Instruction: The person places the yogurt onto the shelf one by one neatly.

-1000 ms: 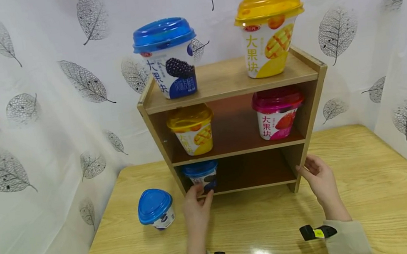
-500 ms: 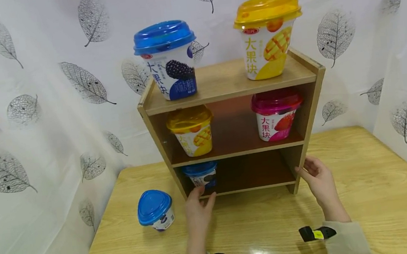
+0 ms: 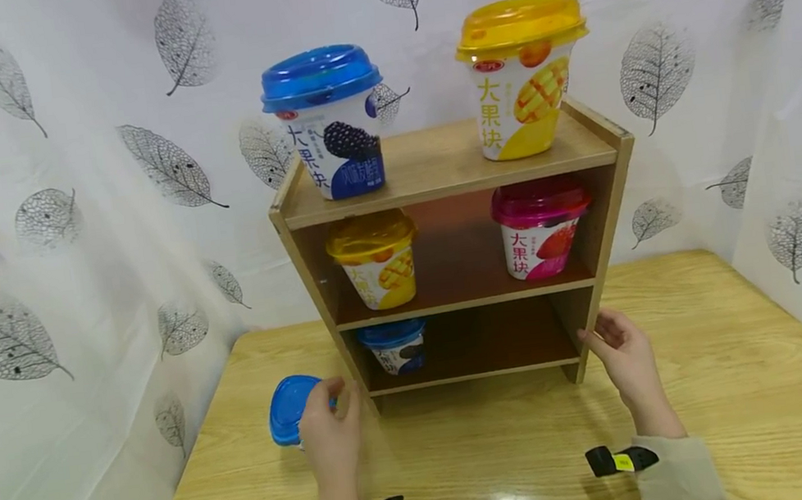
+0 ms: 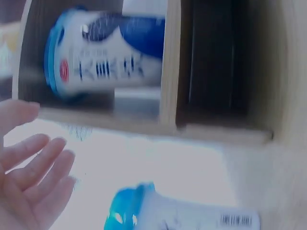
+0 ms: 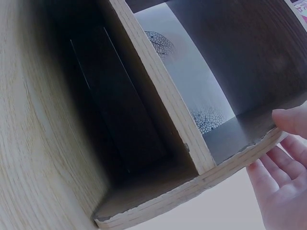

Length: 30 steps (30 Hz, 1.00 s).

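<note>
My left hand (image 3: 330,448) is in front of a blue-lidded yogurt cup (image 3: 288,407) on the table and partly hides it in the head view. Nothing sits between its spread fingers (image 4: 45,160) in the left wrist view. Another blue-lidded yogurt cup (image 3: 396,354) with blackberries printed on it stands at the left of the lowest compartment of the wooden shelf (image 3: 466,303). My right hand (image 3: 627,360) holds the shelf's right side panel low down, thumb (image 5: 291,120) on the inner side of the edge and fingers outside.
A blue-lidded cup (image 3: 327,126) and a yellow-lidded cup (image 3: 523,79) stand on the shelf's top board. The middle compartment holds a yellow-lidded cup (image 3: 375,261) and a pink-lidded cup (image 3: 541,230). A leaf-print curtain (image 3: 168,227) hangs behind the wooden table (image 3: 470,465).
My left hand has left the cup in the lowest compartment and moved left to the cup on the table. The right hand keeps its hold; the head view has shifted slightly.
</note>
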Each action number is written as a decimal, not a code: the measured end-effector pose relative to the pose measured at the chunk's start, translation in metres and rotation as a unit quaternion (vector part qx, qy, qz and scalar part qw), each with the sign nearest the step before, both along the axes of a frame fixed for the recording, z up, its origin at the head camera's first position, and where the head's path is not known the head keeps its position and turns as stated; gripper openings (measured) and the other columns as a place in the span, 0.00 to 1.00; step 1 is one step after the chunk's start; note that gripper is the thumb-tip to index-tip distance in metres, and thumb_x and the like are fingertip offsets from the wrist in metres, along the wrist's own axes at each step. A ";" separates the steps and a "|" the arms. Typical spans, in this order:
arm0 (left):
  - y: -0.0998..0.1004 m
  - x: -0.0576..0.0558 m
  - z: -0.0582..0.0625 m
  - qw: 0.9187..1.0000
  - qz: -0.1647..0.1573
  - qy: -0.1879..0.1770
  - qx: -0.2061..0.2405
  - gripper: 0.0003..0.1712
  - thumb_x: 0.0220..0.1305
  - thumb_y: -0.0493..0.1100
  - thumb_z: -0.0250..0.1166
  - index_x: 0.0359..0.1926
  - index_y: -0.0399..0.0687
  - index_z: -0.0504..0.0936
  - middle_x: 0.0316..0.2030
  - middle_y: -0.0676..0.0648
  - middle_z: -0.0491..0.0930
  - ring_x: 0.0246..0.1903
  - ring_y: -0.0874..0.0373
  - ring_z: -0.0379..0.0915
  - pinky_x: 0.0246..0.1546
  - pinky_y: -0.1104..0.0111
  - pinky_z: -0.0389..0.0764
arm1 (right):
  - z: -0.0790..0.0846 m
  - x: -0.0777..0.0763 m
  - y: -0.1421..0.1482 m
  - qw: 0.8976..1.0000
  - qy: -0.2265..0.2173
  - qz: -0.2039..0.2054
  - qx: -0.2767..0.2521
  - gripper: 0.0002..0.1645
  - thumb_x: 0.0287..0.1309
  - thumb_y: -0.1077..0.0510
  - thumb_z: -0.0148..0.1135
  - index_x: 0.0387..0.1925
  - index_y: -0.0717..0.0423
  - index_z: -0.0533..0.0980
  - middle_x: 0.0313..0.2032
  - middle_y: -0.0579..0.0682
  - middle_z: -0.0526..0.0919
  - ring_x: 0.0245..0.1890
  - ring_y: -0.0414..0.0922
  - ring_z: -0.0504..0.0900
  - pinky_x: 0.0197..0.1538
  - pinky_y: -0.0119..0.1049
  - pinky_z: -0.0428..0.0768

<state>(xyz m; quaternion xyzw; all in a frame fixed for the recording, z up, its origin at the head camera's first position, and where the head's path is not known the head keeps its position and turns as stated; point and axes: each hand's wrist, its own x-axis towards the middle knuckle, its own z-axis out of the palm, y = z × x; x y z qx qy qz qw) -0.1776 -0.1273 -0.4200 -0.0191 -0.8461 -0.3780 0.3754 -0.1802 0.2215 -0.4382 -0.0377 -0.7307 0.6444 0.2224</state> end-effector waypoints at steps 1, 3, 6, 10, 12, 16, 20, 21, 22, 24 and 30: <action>-0.005 0.000 0.000 1.000 0.020 0.006 -0.005 0.11 0.48 0.37 0.67 0.31 0.33 0.78 0.29 0.39 0.78 0.31 0.46 0.74 0.29 0.57 0.75 | 0.000 0.000 0.000 1.000 0.001 0.001 -0.001 0.24 0.54 0.67 0.56 0.51 0.73 0.63 0.39 0.34 0.72 0.42 0.29 0.71 0.41 0.19 0.70; -0.013 -0.001 -0.003 0.998 0.058 0.008 -0.008 0.11 0.47 0.36 0.67 0.31 0.33 0.78 0.30 0.38 0.77 0.33 0.44 0.72 0.31 0.55 0.73 | 0.000 0.000 0.000 1.000 0.002 0.002 -0.002 0.23 0.54 0.67 0.56 0.51 0.73 0.63 0.39 0.34 0.72 0.42 0.29 0.71 0.42 0.19 0.70; -0.023 -0.001 -0.007 0.995 0.101 0.000 -0.004 0.12 0.47 0.37 0.67 0.32 0.32 0.78 0.32 0.37 0.76 0.37 0.42 0.69 0.34 0.52 0.71 | -0.001 0.000 0.000 1.000 0.004 0.004 -0.002 0.23 0.54 0.67 0.56 0.51 0.73 0.64 0.39 0.34 0.72 0.42 0.29 0.71 0.42 0.19 0.70; -0.030 -0.003 -0.012 0.992 0.126 -0.020 -0.006 0.13 0.47 0.37 0.67 0.32 0.33 0.77 0.34 0.36 0.75 0.39 0.42 0.66 0.35 0.51 0.70 | -0.001 0.000 0.000 1.000 0.005 0.001 -0.003 0.22 0.54 0.67 0.56 0.50 0.72 0.64 0.38 0.34 0.72 0.41 0.29 0.71 0.41 0.19 0.70; -0.032 -0.005 -0.014 0.991 0.126 -0.029 -0.016 0.13 0.46 0.37 0.68 0.33 0.32 0.77 0.35 0.36 0.75 0.39 0.42 0.66 0.36 0.51 0.69 | -0.001 0.000 0.000 1.000 0.004 0.001 -0.002 0.22 0.54 0.67 0.56 0.50 0.72 0.64 0.38 0.34 0.73 0.41 0.29 0.72 0.41 0.19 0.71; -0.033 -0.006 -0.016 0.990 0.124 -0.054 -0.043 0.15 0.46 0.37 0.68 0.34 0.32 0.78 0.37 0.36 0.73 0.41 0.41 0.64 0.37 0.49 0.65 | -0.002 -0.001 0.000 1.000 0.000 0.002 0.002 0.22 0.54 0.67 0.56 0.50 0.72 0.64 0.39 0.34 0.72 0.41 0.29 0.71 0.41 0.19 0.71; -0.034 -0.005 -0.016 0.986 0.119 -0.094 -0.062 0.17 0.47 0.40 0.68 0.36 0.33 0.78 0.42 0.37 0.72 0.44 0.41 0.61 0.37 0.47 0.62 | -0.001 -0.001 0.001 1.000 -0.004 0.005 0.001 0.23 0.54 0.66 0.56 0.51 0.72 0.64 0.40 0.35 0.72 0.42 0.29 0.71 0.41 0.19 0.70; -0.034 -0.004 -0.016 0.985 0.117 -0.105 -0.067 0.17 0.48 0.41 0.68 0.37 0.33 0.79 0.42 0.37 0.71 0.45 0.41 0.61 0.38 0.47 0.62 | -0.001 -0.001 0.001 1.000 -0.005 0.004 0.001 0.23 0.54 0.66 0.56 0.51 0.72 0.64 0.40 0.35 0.72 0.42 0.29 0.71 0.42 0.19 0.70; -0.034 -0.004 -0.016 0.984 0.115 -0.116 -0.072 0.18 0.48 0.42 0.67 0.37 0.33 0.79 0.43 0.37 0.71 0.45 0.41 0.60 0.38 0.47 0.61 | -0.001 -0.001 0.001 1.000 -0.006 0.004 0.001 0.23 0.55 0.66 0.56 0.52 0.72 0.64 0.40 0.36 0.72 0.42 0.29 0.71 0.42 0.19 0.70; -0.035 -0.004 -0.016 0.981 0.111 -0.135 -0.081 0.18 0.49 0.44 0.67 0.37 0.34 0.79 0.44 0.36 0.70 0.46 0.41 0.59 0.38 0.47 0.61 | -0.001 -0.001 0.001 1.000 -0.008 0.005 0.001 0.24 0.55 0.66 0.56 0.52 0.72 0.63 0.40 0.37 0.72 0.43 0.29 0.71 0.42 0.19 0.70; -0.037 -0.005 -0.020 0.980 0.103 -0.146 -0.083 0.15 0.50 0.44 0.66 0.35 0.36 0.81 0.44 0.36 0.71 0.46 0.41 0.60 0.39 0.47 0.61 | -0.001 -0.001 0.002 1.000 -0.011 0.004 0.007 0.24 0.55 0.65 0.56 0.53 0.71 0.63 0.42 0.39 0.71 0.43 0.29 0.70 0.42 0.19 0.70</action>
